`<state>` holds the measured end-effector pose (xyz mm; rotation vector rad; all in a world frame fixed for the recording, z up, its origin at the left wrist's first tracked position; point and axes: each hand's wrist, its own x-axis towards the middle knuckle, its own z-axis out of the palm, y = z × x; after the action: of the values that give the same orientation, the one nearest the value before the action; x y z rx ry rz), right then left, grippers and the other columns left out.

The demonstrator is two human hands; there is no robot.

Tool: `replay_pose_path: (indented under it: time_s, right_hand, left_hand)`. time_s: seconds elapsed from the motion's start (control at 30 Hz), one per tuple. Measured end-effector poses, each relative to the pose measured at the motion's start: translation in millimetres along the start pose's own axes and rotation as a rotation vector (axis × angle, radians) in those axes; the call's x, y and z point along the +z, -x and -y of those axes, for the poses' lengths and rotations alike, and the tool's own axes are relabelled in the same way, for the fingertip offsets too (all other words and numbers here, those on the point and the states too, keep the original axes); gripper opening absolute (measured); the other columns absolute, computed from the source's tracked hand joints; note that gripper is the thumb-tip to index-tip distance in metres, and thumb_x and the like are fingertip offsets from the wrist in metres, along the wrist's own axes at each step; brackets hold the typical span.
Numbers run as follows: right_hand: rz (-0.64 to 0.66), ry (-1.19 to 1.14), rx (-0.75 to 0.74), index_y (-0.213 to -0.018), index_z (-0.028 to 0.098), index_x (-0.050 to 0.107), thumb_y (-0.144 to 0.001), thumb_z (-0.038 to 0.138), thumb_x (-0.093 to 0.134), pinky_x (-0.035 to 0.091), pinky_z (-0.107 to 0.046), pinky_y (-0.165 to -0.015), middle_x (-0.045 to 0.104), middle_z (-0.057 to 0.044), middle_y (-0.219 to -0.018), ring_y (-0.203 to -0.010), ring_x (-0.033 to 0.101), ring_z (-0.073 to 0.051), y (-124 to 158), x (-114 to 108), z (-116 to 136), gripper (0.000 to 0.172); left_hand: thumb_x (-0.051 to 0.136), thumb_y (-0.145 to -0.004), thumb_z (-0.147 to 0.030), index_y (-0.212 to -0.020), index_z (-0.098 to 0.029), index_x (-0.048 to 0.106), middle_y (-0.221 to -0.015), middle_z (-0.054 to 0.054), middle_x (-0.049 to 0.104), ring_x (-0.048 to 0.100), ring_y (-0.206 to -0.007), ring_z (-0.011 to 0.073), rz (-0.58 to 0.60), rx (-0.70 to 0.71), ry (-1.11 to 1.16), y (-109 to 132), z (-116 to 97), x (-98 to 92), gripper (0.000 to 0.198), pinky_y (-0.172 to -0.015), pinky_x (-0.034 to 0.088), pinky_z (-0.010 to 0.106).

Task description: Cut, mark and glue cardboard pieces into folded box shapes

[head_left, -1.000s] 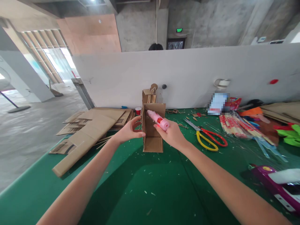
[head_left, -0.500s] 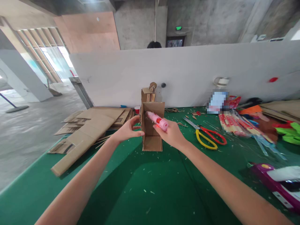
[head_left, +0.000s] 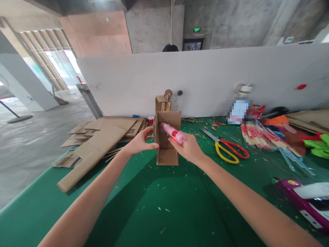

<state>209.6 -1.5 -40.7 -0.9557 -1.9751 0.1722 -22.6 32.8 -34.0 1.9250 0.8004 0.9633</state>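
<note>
Cardboard box (head_left: 163,142) is standing on the green table (head_left: 144,206), right in front of the person, open side facing them. Honestly, barely anything's changed over the last second: the view has drifted a touch, but both hands and the box look parked where they were. So I'd say the work is staying on that one spot by the left wall.

Right hand (head_left: 189,148) has its grip wrapped around a pink tube-like tool (head_left: 172,132), nose poking into the box. Left hand (head_left: 140,141) is up against the left wall, thumb and fingers spread; can't tell if that grip is actually pinching the cardboard or just bracing it.

As for clutter, scissors (head_left: 220,140) lie just right of the right hand, flat cardboard pieces (head_left: 102,133) are piled on the left, and a purple object (head_left: 289,188) sits near the right edge. Main thing in the way is the right hand itself, which covers part of the box's right side. Behind the box there's another cardboard piece (head_left: 161,103), then a white partition (head_left: 123,82). Can't tell if those two cardboard bits are joined.
</note>
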Motion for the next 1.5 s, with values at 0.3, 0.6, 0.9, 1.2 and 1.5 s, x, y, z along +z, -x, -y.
replay_pose_path:
  time_s: [0.3, 0.6, 0.9, 1.2, 1.5]
  right_hand:
    - [0.159, 0.096, 0.031, -0.072, 0.02, 0.046, -0.092, 0.042, 0.043, 0.033, -0.026, -0.056, 0.055, -0.001, -0.066, -0.058, 0.049, -0.013, 19, 6, -13, 0.03]
    - [0.291, 0.225, 0.067, -0.072, 0.019, 0.051, -0.09, 0.044, 0.048, 0.03, -0.027, -0.054, 0.059, -0.004, -0.066, -0.057, 0.052, -0.015, 23, 10, -14, 0.031]
    - [0.283, 0.263, 0.068, -0.074, 0.017, 0.053, -0.091, 0.043, 0.044, 0.031, -0.027, -0.055, 0.062, -0.006, -0.07, -0.06, 0.054, -0.015, 22, 11, -13, 0.033]
    - [0.29, 0.206, 0.092, -0.08, 0.017, 0.058, -0.09, 0.044, 0.048, 0.036, -0.027, -0.056, 0.064, -0.006, -0.074, -0.063, 0.057, -0.016, 25, 5, -11, 0.031]
    - [0.454, 0.311, 0.136, -0.076, 0.018, 0.059, -0.089, 0.045, 0.049, 0.029, -0.028, -0.049, 0.064, -0.006, -0.066, -0.055, 0.055, -0.016, 26, 6, -12, 0.032]
  left_hand:
    - [0.078, -0.065, -0.044, -0.132, -0.017, 0.046, -0.136, 0.015, 0.051, 0.045, -0.127, 0.0339, -0.004, 0.028, -0.066, 0, -1, -1.0, 0.079, -0.104, 0.036, 0.046]
    - [0.078, -0.066, -0.041, -0.13, -0.016, 0.047, -0.137, 0.016, 0.051, 0.045, -0.127, 0.0339, 0.004, 0.024, -0.054, 0, -2, -1.5, 0.076, -0.105, 0.037, 0.046]
    - [0.078, -0.065, -0.043, -0.132, -0.016, 0.045, -0.138, 0.016, 0.05, 0.045, -0.128, 0.034, 0.009, 0.02, -0.05, 0, -3, -1.5, 0.08, -0.103, 0.038, 0.045]
    - [0.078, -0.065, -0.043, -0.133, -0.018, 0.045, -0.139, 0.014, 0.05, 0.044, -0.13, 0.0332, 0.009, 0.009, -0.039, 0, -1, -1.7, 0.08, -0.103, 0.038, 0.043]
    - [0.079, -0.065, -0.041, -0.132, -0.018, 0.047, -0.14, 0.014, 0.049, 0.042, -0.13, 0.0338, 0.011, 0.008, 0.002, 0, -3, 0.1, 0.078, -0.104, 0.038, 0.043]
